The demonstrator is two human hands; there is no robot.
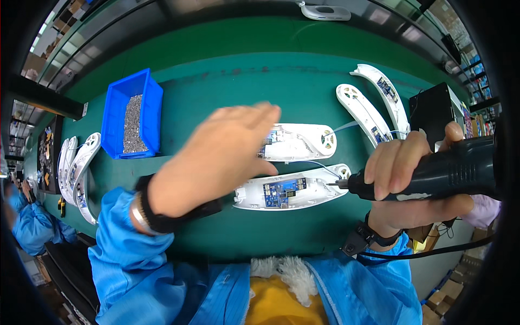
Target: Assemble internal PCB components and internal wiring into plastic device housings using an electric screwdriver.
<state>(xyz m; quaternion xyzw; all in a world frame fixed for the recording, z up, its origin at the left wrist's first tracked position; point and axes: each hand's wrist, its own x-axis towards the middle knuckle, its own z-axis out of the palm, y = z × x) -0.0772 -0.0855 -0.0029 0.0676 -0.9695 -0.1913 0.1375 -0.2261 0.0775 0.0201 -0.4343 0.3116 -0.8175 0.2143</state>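
My right hand (401, 165) is wrapped round a black electric screwdriver (449, 170), its bit pointing left over the rounded right end of a curved white plastic housing (319, 192). That housing lies nearest me and carries a blue circuit board (284, 193). A second white housing (303, 143) lies just beyond it, with a thin cable running between the two. My left hand (222, 151) hovers over the left part of both housings, fingers stretched out and thumb apart, with nothing seen in it. It hides part of the far housing and its board.
A blue bin (150, 114) of small metal parts stands at the left on the green table (216, 81). More white housings lie at far left (81, 173) and back right (364, 111). A black box (433, 114) stands at the right. Another person in blue (35, 222) sits far left.
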